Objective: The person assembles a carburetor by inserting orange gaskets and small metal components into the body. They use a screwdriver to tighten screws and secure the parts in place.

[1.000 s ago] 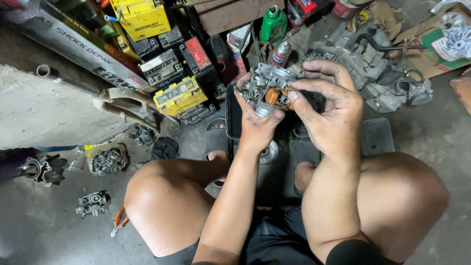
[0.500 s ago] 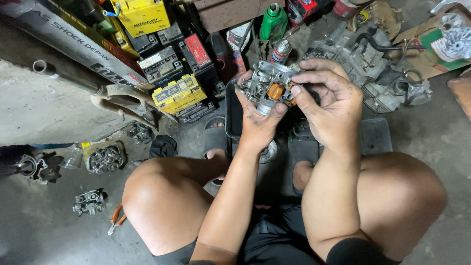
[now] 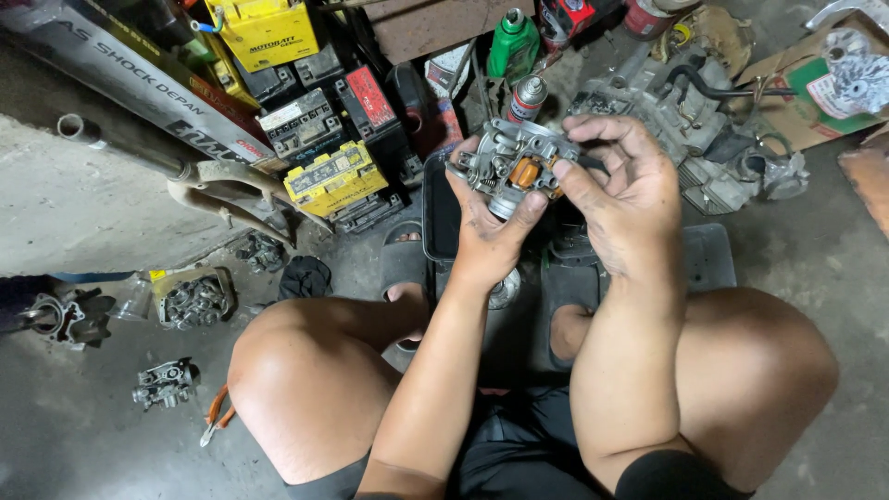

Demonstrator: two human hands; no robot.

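On the floor at far left lie a small metal part (image 3: 165,382) and orange-handled pliers (image 3: 217,416), half hidden by the knee. Stacked batteries (image 3: 324,139) stand behind. The left hand (image 3: 491,227) cups the carburettor (image 3: 511,168) from below, held above the sandalled feet; its underside is hidden. The right hand (image 3: 630,199) pinches the orange float, fingertips covering that side. An engine block (image 3: 685,120) lies beyond.
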